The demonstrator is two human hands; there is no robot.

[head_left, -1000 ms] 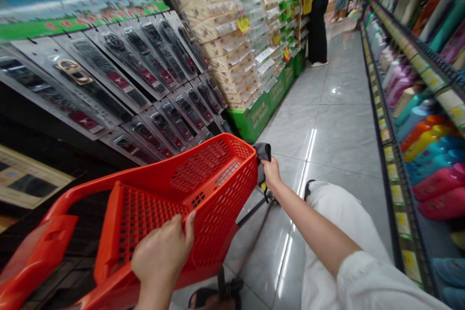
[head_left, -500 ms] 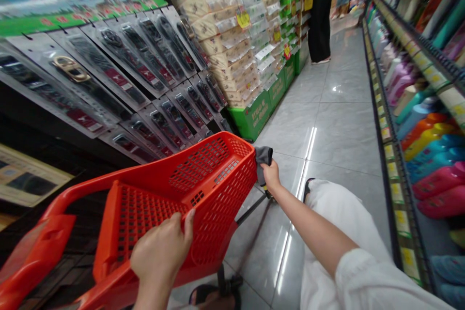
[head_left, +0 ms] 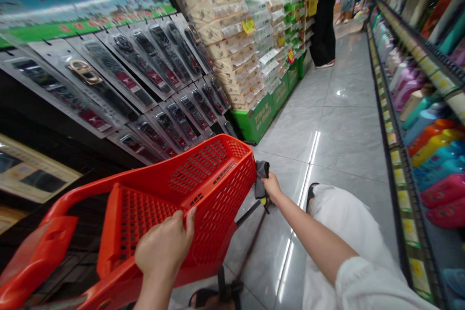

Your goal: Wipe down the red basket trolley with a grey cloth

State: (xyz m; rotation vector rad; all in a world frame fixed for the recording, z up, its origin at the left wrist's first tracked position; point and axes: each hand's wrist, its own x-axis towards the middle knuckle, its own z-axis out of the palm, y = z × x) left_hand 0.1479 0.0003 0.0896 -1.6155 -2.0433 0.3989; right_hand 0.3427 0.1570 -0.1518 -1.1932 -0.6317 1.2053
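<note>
A red plastic shopping cart [head_left: 214, 213] with a perforated basket stands at the left and middle. My left hand [head_left: 165, 244] is closed around the cart's near side rim, with the thumb up. With closed fingers, my right hand [head_left: 272, 188] holds a dark grey cloth [head_left: 262, 177] against the outside of the cart's front end. A bit of yellow shows just below the cloth. The cart's basket holds nothing that I can see.
Packaged belts [head_left: 123, 75] hang on a rack at the left. Beyond it are stacked tissue packs [head_left: 232, 53] on a green base [head_left: 256, 118]. Shelves of bottles [head_left: 436, 147] line the right. A person in black trousers [head_left: 323, 31] stands farther up the tiled aisle [head_left: 348, 131].
My right hand and the grey cloth have moved slightly down along the cart's front end. My left hand stays on the rim. The view has shifted a little.
</note>
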